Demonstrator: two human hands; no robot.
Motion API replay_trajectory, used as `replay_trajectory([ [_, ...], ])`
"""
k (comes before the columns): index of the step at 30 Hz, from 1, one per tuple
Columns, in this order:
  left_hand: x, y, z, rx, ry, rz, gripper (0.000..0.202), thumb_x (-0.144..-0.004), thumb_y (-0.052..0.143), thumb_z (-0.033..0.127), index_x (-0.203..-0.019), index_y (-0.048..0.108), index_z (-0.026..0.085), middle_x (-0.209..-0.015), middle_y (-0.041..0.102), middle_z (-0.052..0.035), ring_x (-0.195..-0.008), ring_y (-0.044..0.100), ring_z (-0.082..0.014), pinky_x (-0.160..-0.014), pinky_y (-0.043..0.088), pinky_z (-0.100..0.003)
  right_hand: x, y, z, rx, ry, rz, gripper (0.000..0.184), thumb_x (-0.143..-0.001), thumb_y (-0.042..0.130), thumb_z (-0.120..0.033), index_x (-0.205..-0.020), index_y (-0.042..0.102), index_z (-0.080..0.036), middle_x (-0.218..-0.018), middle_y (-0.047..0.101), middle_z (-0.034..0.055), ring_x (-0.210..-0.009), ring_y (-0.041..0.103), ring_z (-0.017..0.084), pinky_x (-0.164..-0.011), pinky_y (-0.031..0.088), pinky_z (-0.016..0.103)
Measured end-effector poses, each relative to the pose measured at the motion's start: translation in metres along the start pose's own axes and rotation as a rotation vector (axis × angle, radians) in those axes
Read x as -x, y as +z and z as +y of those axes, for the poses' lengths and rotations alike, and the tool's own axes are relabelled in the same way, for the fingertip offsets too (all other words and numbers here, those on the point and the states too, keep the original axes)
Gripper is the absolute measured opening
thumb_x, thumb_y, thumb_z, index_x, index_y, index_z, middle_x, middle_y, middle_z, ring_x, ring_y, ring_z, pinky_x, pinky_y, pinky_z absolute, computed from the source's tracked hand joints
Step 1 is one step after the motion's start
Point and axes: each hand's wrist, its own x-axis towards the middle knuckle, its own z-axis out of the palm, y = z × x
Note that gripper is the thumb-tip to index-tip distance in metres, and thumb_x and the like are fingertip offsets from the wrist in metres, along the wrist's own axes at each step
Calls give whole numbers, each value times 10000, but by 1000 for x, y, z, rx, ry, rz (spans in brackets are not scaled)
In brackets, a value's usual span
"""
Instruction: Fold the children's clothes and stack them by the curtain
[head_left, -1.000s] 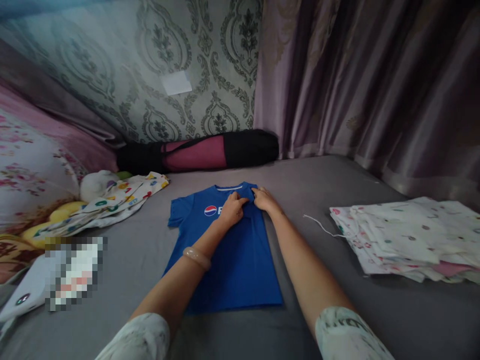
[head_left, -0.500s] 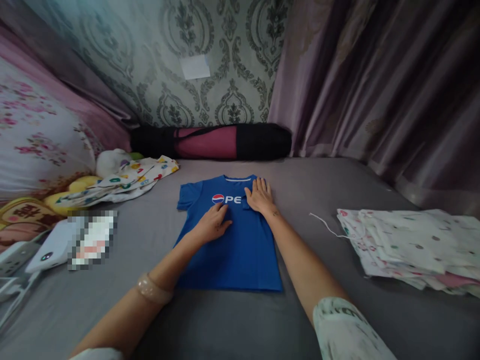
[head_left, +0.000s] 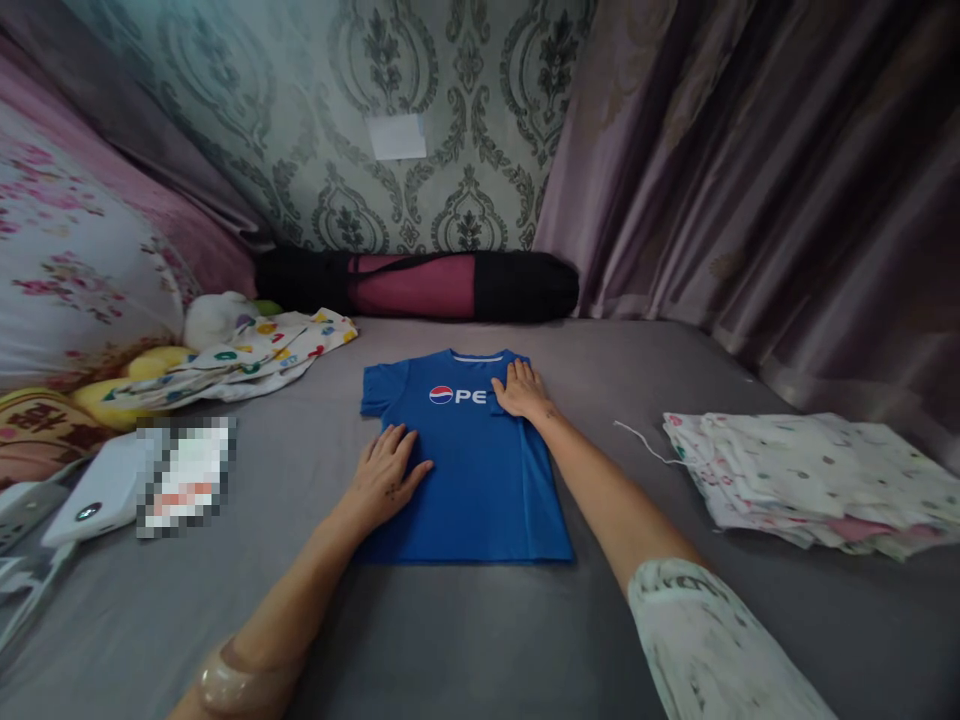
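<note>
A blue T-shirt [head_left: 465, 490] lies on the grey bedsheet, its collar toward the wall and its hem toward me. White letters "PE" and a round red, white and blue logo show on its chest. The right sleeve side is folded in over the front, covering part of the print. My right hand [head_left: 520, 390] rests flat on that folded shoulder, fingers stretched out. At the shirt's left edge, my left hand [head_left: 384, 475] lies with spread fingers on the cloth, holding nothing. A pale bangle [head_left: 240, 680] circles my left forearm.
Folded patterned clothes [head_left: 810, 475] lie in a pile at the right, with a white cord [head_left: 645, 440] trailing. A black and maroon roll bag [head_left: 412, 285] lies along the wall. On the left are a patterned cloth [head_left: 277, 350], plush toys and a white device [head_left: 105, 490].
My left hand has moved from the middle of the shirt's chest left and toward me, to its left edge. My right hand has stayed on the folded shoulder.
</note>
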Motion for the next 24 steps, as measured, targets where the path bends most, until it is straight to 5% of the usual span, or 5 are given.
replay_trajectory([
  [5, 6, -4, -5, -5, -4, 27, 575, -945, 347, 516, -1370, 442, 141, -1456, 434, -161, -1399, 311, -288, -1126, 252, -519, -10, -10, -8, -26, 46, 12, 687, -977, 169, -473, -1482, 246, -14, -1561, 199, 183, -1438, 152, 283, -1149, 83, 455],
  [15, 9, -3, 0, -66, -13, -35, 649, -950, 313, 541, -1419, 401, 100, -1501, 351, -182, -1414, 276, -304, -1126, 245, -533, -22, 11, -17, -7, 15, 125, 703, -972, 169, -487, -1480, 254, -8, -1561, 212, 165, -1435, 148, 274, -1152, 76, 431],
  [24, 10, -16, 4, -80, 6, -77, 604, -956, 333, 501, -1390, 427, 91, -1483, 377, -201, -1406, 287, -322, -1114, 250, -542, -21, 8, -15, -42, 1, 132, 675, -976, 183, -465, -1472, 281, -18, -1557, 232, 159, -1435, 162, 262, -1155, 78, 425],
])
